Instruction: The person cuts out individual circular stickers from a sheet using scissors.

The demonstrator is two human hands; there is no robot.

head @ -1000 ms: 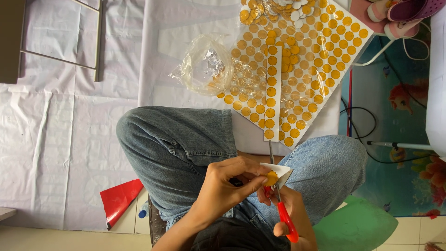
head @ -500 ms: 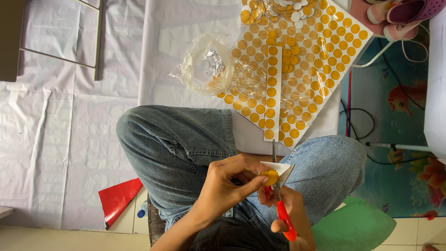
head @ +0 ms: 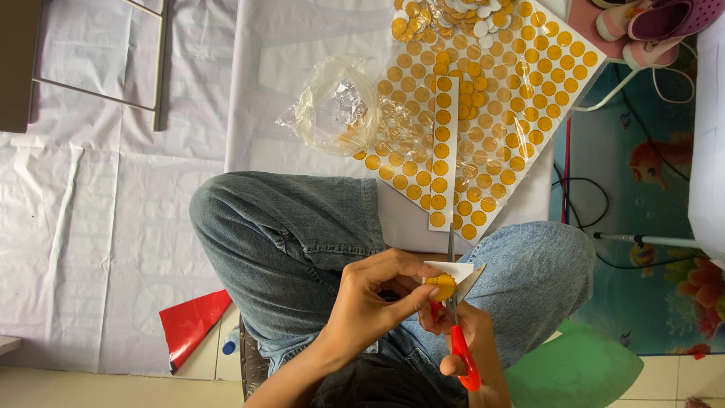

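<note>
My left hand [head: 374, 298] pinches a small white paper piece carrying a round gold sticker [head: 442, 285]. Red-handled scissors [head: 458, 332] are gripped in my right hand [head: 468, 340], just below and to the right, and their blades are parted around the paper's edge. Both hands hover over my crossed legs in blue jeans [head: 302, 227]. Beyond my knees lies a narrow white strip of gold stickers [head: 442, 151] on top of larger sheets of the same stickers [head: 521, 128].
A crumpled clear plastic bag [head: 336, 113] sits left of the sheets, and a heap of cut-out round stickers [head: 445, 15] lies at the top. White plastic sheeting [head: 113, 196] covers the floor. A red sheet [head: 192, 325], green paper [head: 574, 370], cables [head: 581, 189] and shoes [head: 649, 23] lie around.
The hands have stayed over my lap; the sticker piece has turned slightly between the fingers and blades. Nothing else has moved.
</note>
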